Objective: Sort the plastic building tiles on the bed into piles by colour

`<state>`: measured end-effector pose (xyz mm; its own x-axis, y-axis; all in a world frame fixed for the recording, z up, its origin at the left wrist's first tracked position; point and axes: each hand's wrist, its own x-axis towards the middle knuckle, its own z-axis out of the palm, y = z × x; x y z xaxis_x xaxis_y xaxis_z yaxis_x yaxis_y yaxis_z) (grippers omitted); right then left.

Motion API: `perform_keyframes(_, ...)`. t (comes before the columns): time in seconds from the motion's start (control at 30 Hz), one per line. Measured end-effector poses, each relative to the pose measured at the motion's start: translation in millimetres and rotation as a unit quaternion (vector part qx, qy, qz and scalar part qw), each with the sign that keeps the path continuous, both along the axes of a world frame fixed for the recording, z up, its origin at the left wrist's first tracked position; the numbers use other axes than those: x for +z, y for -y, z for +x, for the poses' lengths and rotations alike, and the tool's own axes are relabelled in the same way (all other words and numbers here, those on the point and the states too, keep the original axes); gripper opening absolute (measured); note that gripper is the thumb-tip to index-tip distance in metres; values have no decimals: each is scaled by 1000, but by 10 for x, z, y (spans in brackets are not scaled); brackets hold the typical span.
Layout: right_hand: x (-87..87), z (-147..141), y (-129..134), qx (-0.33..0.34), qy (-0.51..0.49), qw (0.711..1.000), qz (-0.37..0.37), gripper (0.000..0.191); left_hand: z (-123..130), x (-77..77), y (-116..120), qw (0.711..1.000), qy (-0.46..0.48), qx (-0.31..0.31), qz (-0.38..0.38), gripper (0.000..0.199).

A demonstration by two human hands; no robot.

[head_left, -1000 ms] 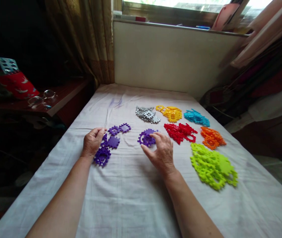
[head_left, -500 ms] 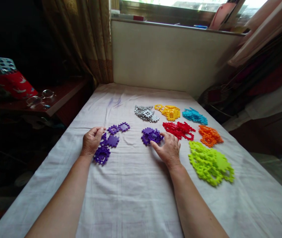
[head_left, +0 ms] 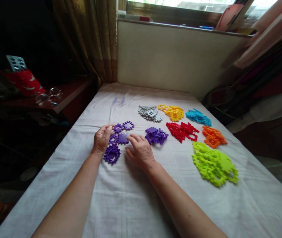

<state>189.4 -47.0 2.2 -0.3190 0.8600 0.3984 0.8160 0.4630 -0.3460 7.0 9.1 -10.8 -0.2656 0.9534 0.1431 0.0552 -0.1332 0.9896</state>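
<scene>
My left hand point(head_left: 103, 138) is closed at the left edge of a loose group of purple interlocking tiles, thumb pressed to the fingers. Whatever it holds, if anything, is hidden. My right hand point(head_left: 141, 152) has its thumb and fingers apart, with its fingertips at the right edge of a solid purple tile point(head_left: 122, 138). Behind that lie an open-framed purple tile point(head_left: 128, 125) and a smaller purple tile point(head_left: 118, 128). A purple tile stack point(head_left: 112, 154) rests nearest me in the group. Another purple pile point(head_left: 156, 135) sits just beyond my right hand.
Piles sorted by colour lie to the right on the white sheet point(head_left: 121, 205): grey point(head_left: 150, 113), yellow point(head_left: 173, 112), blue point(head_left: 198, 117), red point(head_left: 182, 131), orange point(head_left: 213, 136) and lime green point(head_left: 214, 164). Glasses point(head_left: 48, 96) rest on a dark side table.
My right hand has moved left, from the purple pile to the solid tile in the left group. My left hand stays beside that group. The view has shifted slightly.
</scene>
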Motion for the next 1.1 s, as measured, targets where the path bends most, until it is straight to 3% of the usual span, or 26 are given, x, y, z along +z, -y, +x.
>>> perform_keyframes(0.07, 6, -113, -90, -14, 12, 1000, -20, 43, 6, 24, 11, 1000, 11, 0, -5, 51)
perform_keyframes(0.17, -7, -193, -178, -20, 26, 998, -51, 38, 2, 45, 15, 1000, 23, 8, -16, 51)
perform_keyframes(0.33, -54, -148, -97, -29, 5, 998, -53, 42, -8, 29, 0, 999, 32, 9, -22, 50)
perform_keyframes(0.5, -55, 166, 48, -72, -52, 995, 38, 49, -2, 39, 12, 999, 15, 1, -30, 50)
perform_keyframes(0.63, -102, 647, 21, -213, -75, 969, 102, 47, 13, 73, 32, 999, 24, -6, -30, 49)
perform_keyframes(0.77, -210, 985, -56, -318, -66, 942, 87, 48, 18, 78, 31, 999, 35, -4, -25, 46)
perform_keyframes(1.1, -270, 960, -86, -314, -62, 943, 89, 46, 13, 62, 27, 998, 60, 4, -15, 40)
